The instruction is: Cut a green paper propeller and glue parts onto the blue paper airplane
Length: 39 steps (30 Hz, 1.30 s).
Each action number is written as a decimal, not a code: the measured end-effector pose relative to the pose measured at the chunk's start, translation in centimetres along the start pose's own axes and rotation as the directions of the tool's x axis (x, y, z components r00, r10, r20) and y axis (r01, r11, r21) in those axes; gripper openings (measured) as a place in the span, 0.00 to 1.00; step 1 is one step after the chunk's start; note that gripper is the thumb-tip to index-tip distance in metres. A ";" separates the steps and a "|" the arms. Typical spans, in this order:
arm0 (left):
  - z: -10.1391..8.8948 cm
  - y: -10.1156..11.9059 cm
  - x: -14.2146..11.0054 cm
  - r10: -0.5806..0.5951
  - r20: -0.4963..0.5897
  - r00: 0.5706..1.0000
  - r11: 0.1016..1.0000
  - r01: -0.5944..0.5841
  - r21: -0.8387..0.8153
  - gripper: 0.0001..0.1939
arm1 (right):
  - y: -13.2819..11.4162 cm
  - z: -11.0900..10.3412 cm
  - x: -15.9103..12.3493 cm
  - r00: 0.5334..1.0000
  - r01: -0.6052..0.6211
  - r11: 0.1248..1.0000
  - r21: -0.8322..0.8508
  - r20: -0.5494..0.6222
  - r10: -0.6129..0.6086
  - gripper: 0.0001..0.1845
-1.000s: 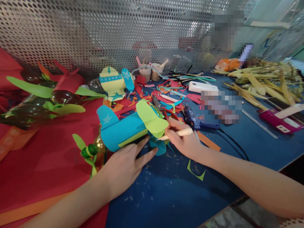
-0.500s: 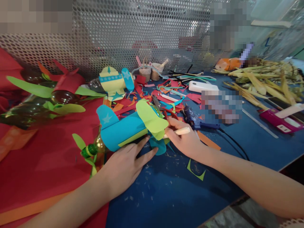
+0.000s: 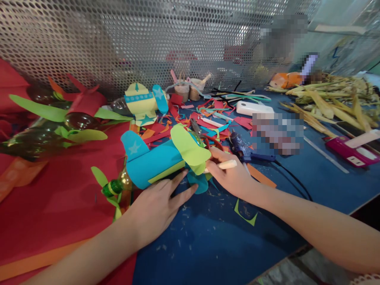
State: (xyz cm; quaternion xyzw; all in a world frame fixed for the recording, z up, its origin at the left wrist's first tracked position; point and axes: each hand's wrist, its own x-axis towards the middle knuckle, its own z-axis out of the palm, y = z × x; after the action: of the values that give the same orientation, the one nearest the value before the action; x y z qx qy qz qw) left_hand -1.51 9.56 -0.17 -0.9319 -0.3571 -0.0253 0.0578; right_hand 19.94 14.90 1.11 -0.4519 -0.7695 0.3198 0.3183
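A toy airplane of blue paper, with a light green wing-shaped piece at its right end and a star on its upturned fin, lies in front of me. My left hand holds it from below and in front, two fingers showing against its lower edge and the others hidden beneath. At the green end, my right hand pinches a slim cream-coloured stick, its tip hidden behind the green paper. A green propeller on a bottle neck stands out from the left end.
Colourful paper scraps lie behind the airplane, beside a blue glue gun with a black cord. Finished bottle airplanes crowd the left. Dried husks and a magenta power strip are at right. Perforated metal sheet backs the table.
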 end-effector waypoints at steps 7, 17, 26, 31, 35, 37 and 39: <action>0.1 0.0 0.1 0.014 -0.008 1.000 1.000 -0.014 0.000 0.23 | 0.1 0.1 0.0 1.000 -0.006 1.000 -0.010 -0.012 0.006 0.07; 0.0 0.1 0.0 -0.001 0.015 1.000 1.000 0.000 0.008 0.24 | 0.0 0.1 0.0 1.000 -0.017 1.000 -0.004 0.003 0.017 0.06; 0.3 0.0 -0.2 -0.012 0.000 1.000 1.000 0.012 0.008 0.25 | 0.0 0.1 0.0 1.000 -0.016 1.000 -0.001 -0.001 0.016 0.07; 0.0 0.0 0.0 0.006 -0.010 1.000 1.000 -0.006 0.006 0.24 | 0.1 0.1 -0.1 1.000 -0.014 1.000 0.000 0.002 0.014 0.07; -0.2 0.0 0.1 0.015 -0.016 1.000 1.000 -0.015 0.017 0.24 | 0.1 0.1 0.0 1.000 -0.016 1.000 0.002 0.005 0.016 0.07; -0.2 0.1 0.0 0.014 -0.021 1.000 1.000 -0.013 0.016 0.24 | 0.1 0.1 0.0 1.000 -0.020 1.000 0.009 0.004 0.020 0.07; -0.1 0.1 0.0 0.016 -0.023 1.000 1.000 -0.015 0.015 0.24 | 0.1 0.1 0.0 1.000 -0.023 1.000 0.017 0.002 0.022 0.07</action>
State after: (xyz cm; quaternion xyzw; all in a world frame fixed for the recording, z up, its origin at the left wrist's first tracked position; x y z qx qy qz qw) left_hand -1.45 9.51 -0.08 -0.9339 -0.3494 -0.0329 0.0689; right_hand 19.91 14.88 0.93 -0.4575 -0.7619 0.3303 0.3180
